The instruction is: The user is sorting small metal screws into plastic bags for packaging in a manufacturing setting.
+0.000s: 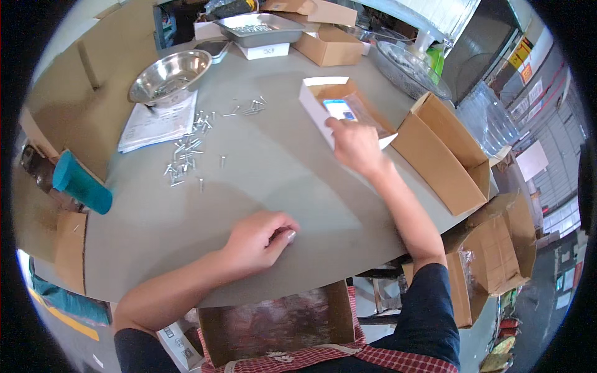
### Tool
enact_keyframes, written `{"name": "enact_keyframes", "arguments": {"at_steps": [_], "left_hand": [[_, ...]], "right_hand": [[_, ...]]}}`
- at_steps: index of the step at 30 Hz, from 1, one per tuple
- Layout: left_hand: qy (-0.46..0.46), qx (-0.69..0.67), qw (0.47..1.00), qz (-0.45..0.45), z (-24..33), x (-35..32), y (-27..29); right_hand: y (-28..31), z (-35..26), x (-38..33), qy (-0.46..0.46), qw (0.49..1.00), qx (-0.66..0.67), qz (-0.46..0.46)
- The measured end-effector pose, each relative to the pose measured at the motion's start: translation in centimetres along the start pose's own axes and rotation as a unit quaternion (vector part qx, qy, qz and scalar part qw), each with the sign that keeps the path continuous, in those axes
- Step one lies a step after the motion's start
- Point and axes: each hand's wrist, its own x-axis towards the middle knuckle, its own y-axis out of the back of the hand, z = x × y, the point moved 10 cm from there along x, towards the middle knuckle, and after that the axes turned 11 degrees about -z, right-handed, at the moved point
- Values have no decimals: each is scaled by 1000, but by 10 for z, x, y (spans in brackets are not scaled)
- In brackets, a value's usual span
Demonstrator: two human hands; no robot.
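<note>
My left hand [258,239] rests low over the near middle of the table, its fingers curled closed. A small shiny spot shows at the fingertips, too small to name. Farther right, my right hand [359,146] reaches into a shallow white box [315,112]. Its fingers are bent together at the near edge of a flat blue-and-white rectangular piece [340,110], and whatever they pinch is hidden. Clear plastic [367,112] lies beside that piece. Loose silver screws [183,155] are scattered on the grey table [267,168], left of both hands.
A steel bowl [171,78] stands at the far left by a stack of papers [158,124]. Behind are a metal tray [261,37] and a cardboard box [329,46]. An open carton [441,155] sits right of my forearm; another open box [273,323] is at my lap.
</note>
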Motion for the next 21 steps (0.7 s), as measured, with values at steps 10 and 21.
{"name": "enact_keyframes", "arguments": {"at_steps": [10,21], "left_hand": [[-90,7,995,47,9,-2,4],[-85,-21,996,21,7,-1,-3]], "right_hand": [[-43,185,36,-256,934,-201,-147],[120,210,-142,-364,929,-57,45]]}}
